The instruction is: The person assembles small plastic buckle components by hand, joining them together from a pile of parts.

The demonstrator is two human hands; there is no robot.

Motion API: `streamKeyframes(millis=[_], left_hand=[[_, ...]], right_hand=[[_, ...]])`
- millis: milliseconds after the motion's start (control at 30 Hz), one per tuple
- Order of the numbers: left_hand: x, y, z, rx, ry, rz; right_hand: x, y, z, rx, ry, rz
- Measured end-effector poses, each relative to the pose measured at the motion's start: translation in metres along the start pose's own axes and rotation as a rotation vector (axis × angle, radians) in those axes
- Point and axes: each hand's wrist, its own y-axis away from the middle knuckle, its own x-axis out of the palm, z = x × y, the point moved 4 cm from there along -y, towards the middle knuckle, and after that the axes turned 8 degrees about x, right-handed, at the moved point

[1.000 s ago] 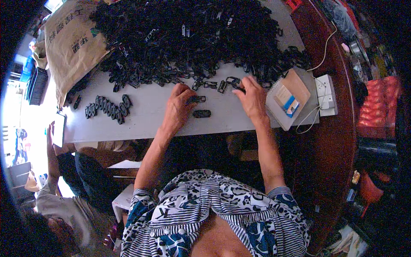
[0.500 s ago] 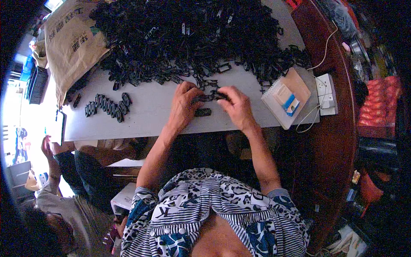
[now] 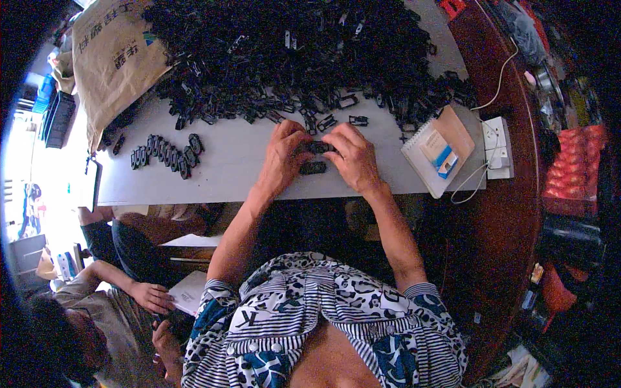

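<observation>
The near edge of the pale counter (image 3: 236, 165) runs just in front of the person, with both forearms crossing over it. A strip of bare surface lies between the left hand (image 3: 283, 154) and the cluster of black pieces (image 3: 167, 155) standing near the left end; another lies between the right hand (image 3: 352, 156) and the spiral notebook (image 3: 420, 165). Beyond the hands, the large heap of black parts (image 3: 291, 61) bounds the room to move, with 1 loose black part (image 3: 358, 121) just past the right hand's knuckles.

The small black piece (image 3: 319, 147) sits between the 2 hands, above the counter or on it, I cannot tell which. The left hand's fingers are clamped on its left end, the right hand's on its right end. A 2nd black piece (image 3: 313, 168) lies on the counter just nearer the person, lengthwise from left to right.

A brown paper sack (image 3: 119, 74) leans at the far left, beside the heap; its contents are hidden.
</observation>
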Motion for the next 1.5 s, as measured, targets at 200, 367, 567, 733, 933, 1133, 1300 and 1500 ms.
streamKeyframes(millis=[200,367,567,733,933,1133,1300,1500], left_hand=[[0.001,0.000,0.002,-0.055,0.005,0.015],[0.000,0.001,0.001,-0.051,0.020,0.020],[-0.008,0.001,0.000,-0.042,0.047,0.065],[-0.029,0.011,0.019,-0.133,0.030,0.012],[-0.044,-0.007,0.007,-0.075,-0.423,-0.178],[-0.042,-0.008,0.019,-0.035,-0.457,-0.098],[-0.048,-0.014,0.021,-0.053,-0.556,-0.180],[-0.012,-0.019,-0.027,-0.125,-0.001,-0.083]], right_hand=[[0.001,-0.006,0.004,-0.007,-0.022,0.029],[0.012,-0.006,-0.001,-0.050,-0.013,0.066],[0.017,0.000,0.000,-0.066,0.009,0.079],[0.000,0.002,-0.004,0.012,-0.127,0.169],[-0.007,-0.027,-0.010,-0.042,0.035,-0.106],[0.007,-0.032,-0.021,-0.083,0.190,-0.043],[0.001,-0.026,-0.030,0.142,-0.198,-0.051],[0.020,-0.006,-0.020,0.519,-1.044,0.026]])
